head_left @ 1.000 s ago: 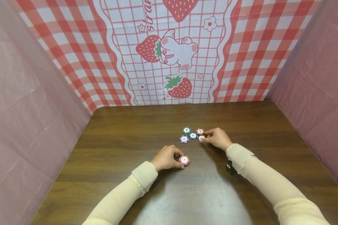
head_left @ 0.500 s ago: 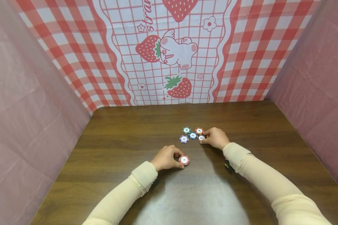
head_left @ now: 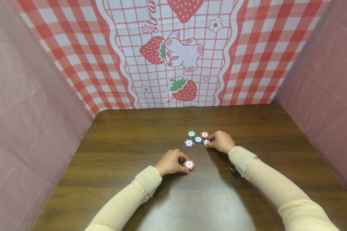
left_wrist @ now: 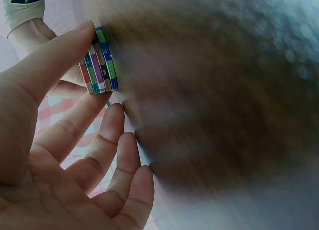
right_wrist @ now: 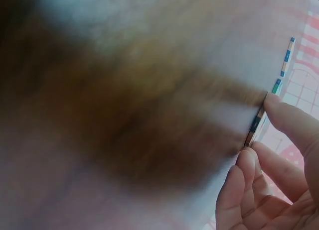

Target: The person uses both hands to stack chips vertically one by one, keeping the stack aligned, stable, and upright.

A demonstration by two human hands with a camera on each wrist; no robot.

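On the brown table (head_left: 118, 144), the left hand (head_left: 171, 162) pinches a stack (head_left: 189, 164) between thumb and finger while, farther back, the right hand (head_left: 223, 141) pinches a single chip (head_left: 206, 142) beside the blue chip (head_left: 198, 139), all seemingly light, stiff and slick-faced, so best held by their rims.

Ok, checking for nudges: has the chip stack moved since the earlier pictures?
No: the chip stack sits the same against the table's far edge, shifted neither way.
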